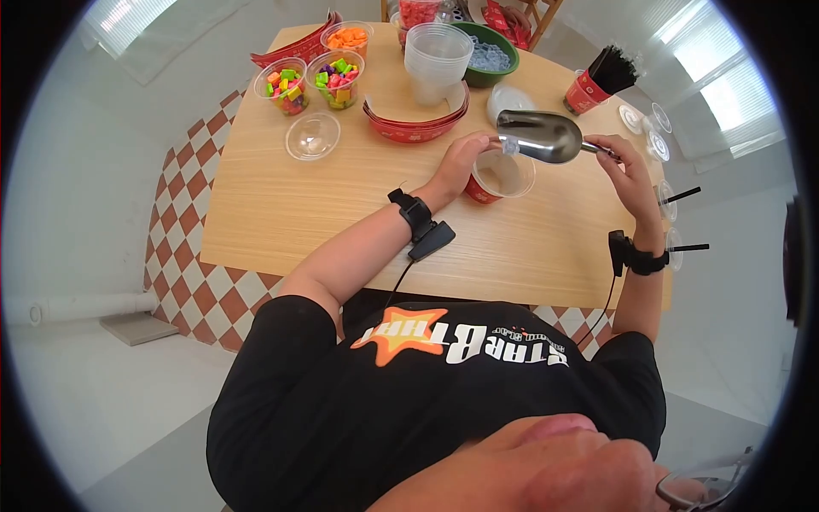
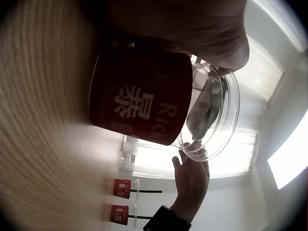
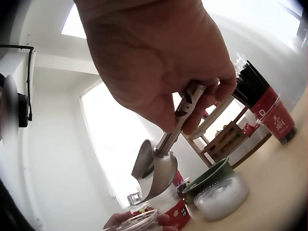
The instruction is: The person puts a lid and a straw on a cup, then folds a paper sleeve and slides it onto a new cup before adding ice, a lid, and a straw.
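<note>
My left hand (image 1: 459, 169) grips a clear plastic cup in a red sleeve (image 1: 483, 194) near the front middle of the table. White lettering marks the sleeve (image 2: 139, 103) in the left wrist view. Over the cup's mouth, my right hand (image 1: 630, 175) holds a metal scoop (image 1: 554, 138) by its handle, thumb and fingers pinched round it in the right wrist view. The scoop's lip points toward my left hand, and a clear chunk like ice (image 1: 509, 146) sits at that lip. The scoop (image 2: 206, 113) shows through the cup's clear rim in the left wrist view.
Behind the cup stand stacked clear cups (image 1: 438, 61), red sleeves (image 1: 415, 132) and a green bowl (image 1: 488, 81) of ice. Candy-filled cups (image 1: 290, 90) and a clear lid (image 1: 313, 136) are at left. A red cup of black straws (image 1: 585, 92) and several lidded cups line the right.
</note>
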### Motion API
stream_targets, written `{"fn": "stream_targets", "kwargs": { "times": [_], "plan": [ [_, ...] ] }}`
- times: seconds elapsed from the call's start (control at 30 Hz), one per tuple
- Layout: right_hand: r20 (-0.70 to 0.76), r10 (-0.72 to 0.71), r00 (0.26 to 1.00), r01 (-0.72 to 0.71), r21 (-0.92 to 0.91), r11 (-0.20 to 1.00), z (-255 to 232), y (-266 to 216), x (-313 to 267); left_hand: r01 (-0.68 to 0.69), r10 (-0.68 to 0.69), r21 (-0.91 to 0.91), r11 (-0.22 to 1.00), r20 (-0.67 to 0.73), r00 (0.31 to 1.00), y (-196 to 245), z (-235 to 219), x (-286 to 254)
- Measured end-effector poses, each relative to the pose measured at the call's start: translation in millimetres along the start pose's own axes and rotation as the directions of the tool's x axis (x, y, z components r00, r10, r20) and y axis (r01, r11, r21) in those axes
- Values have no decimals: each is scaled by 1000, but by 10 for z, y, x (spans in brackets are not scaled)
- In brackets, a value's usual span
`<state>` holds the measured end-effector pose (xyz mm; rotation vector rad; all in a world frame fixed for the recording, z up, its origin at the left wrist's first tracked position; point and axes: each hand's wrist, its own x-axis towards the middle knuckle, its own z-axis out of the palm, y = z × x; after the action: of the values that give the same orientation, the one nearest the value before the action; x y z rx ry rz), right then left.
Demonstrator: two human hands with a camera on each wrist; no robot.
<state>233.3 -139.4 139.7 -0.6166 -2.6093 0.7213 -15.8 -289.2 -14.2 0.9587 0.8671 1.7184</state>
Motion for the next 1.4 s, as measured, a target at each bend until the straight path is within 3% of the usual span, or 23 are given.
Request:
{"fn": "stream_targets", "kwargs": {
  "times": [0.13, 0.2, 0.33, 0.4, 0.6, 0.83, 0.9, 1.03, 1.1, 1.13, 1.4],
  "plan": [
    [-74, -55, 996, 55, 10, 998, 62, 105, 23, -11, 11, 7, 1000, 5, 1000, -21, -7, 25],
    [-183, 40, 982, -12, 152, 988, 120, 194, 162, -58, 58, 10, 998, 19, 998, -26, -5, 34],
    [-155, 121, 980, -90, 196, 977, 222, 489, 598, -44, 45, -29, 999, 23, 999, -15, 8, 32],
    [-164, 203, 965, -146, 307, 941, 353, 515, 900, -51, 51, -14, 999, 17, 999, -16, 9, 33],
    [-132, 196, 972, -162, 232, 959, 771, 666, 1716, -46, 44, 29, 999, 75, 996, -8, -32, 32],
    [-135, 178, 975, -101, 442, 891, 1060, 662, 1708, -43, 41, 22, 999, 81, 996, -1, -29, 33],
    [-462, 115, 879, -70, 113, 991, 1108, 708, 1540, -51, 48, 40, 998, 73, 996, 18, -19, 21],
    [-370, 11, 929, -44, -79, 996, 943, 547, 1035, -50, 45, 56, 997, 85, 995, 24, -23, 28],
    [-165, -131, 978, 101, -174, 980, 975, 422, 856, -45, 39, 55, 997, 98, 994, 30, -13, 24],
    [-146, -137, 980, 115, -153, 982, 1017, 342, 770, -41, 37, 37, 999, 91, 995, 32, -6, 18],
    [-191, -205, 960, 172, -177, 969, 1168, 473, 780, -39, 38, 3, 999, 56, 998, 101, 45, -11]
  ]
}}
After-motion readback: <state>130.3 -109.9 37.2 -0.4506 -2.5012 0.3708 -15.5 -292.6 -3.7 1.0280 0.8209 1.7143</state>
